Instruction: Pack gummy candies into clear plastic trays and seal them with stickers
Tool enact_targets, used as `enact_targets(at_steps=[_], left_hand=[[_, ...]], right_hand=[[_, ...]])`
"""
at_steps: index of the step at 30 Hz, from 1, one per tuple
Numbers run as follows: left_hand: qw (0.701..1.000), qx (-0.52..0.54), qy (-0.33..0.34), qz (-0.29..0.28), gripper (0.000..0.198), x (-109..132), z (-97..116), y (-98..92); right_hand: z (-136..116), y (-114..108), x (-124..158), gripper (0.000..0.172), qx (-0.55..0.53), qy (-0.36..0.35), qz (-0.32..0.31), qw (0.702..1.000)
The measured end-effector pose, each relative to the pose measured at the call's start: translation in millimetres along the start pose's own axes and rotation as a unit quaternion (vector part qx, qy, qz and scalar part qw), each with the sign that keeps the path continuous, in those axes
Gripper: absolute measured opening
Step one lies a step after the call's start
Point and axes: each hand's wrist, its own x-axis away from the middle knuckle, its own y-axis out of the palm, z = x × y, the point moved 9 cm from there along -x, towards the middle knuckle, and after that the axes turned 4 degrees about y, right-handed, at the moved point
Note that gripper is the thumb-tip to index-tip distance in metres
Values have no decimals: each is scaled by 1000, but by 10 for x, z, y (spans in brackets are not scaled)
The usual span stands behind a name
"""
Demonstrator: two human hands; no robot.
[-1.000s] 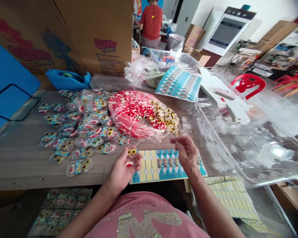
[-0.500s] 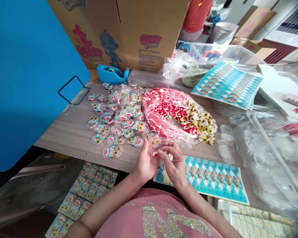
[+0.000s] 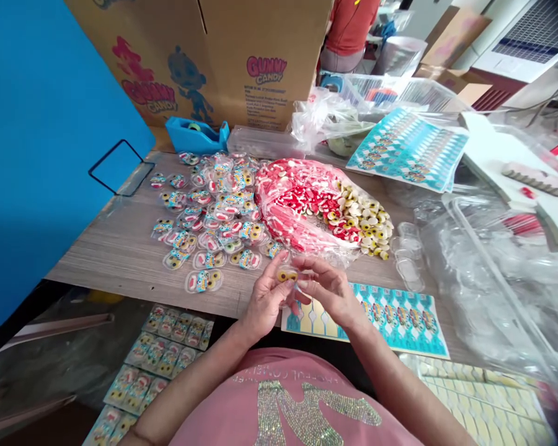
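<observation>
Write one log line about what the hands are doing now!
left hand: holding clear pack | right hand: fingers at its edge | nearby: label sheet, candy bag

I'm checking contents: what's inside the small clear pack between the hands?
Yellow eye candies with dark centres show inside the clear pack. The left hand and right hand hide much of its lower part; what lies there cannot be seen.

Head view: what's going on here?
A person's left hand holds a small clear pack with yellow eye-shaped pieces in it, and the right hand has its fingers at the pack's edge. A blue sticker sheet lies by the right hand. Beyond are a bag of red and white candies and, to its left, heaped labelled packs.
</observation>
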Motion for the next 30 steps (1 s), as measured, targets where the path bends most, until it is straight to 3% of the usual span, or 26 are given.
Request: enact_targets(at_steps=[4, 8, 10, 12, 15, 18, 21, 23, 30], left_hand=[[999, -36, -35, -18, 87, 43, -35, 40], [991, -111, -52, -58, 43, 35, 29, 47], [988, -151, -14, -35, 27, 0, 166, -46], [986, -163, 40, 19, 26, -21, 327, -188], [984, -141, 79, 77, 31, -6, 421, -350], [986, -113, 67, 103, 33, 18, 325, -406], [987, -90, 51, 120, 34, 23, 206, -406], [987, -80, 47, 130, 35, 9, 163, -407], [985, -48, 62, 151, 36, -78, 124, -436]], right_hand=[[-6, 23, -55, 10, -56, 45, -34, 997], [-13, 62, -130, 15, -153, 59, -33, 986], [-40, -22, -168, 24, -164, 38, -7, 986], [-57, -176, -181, 22, -109, 5, 36, 993], [-23, -291, -140, 13, 102, -37, 69, 992], [122, -164, -76, 13, 311, -44, 52, 948], [232, -14, -37, 15, 435, -35, 48, 899], [251, 41, -31, 16, 460, -39, 51, 886], [216, 36, 63, 19, 421, -128, 106, 892]])
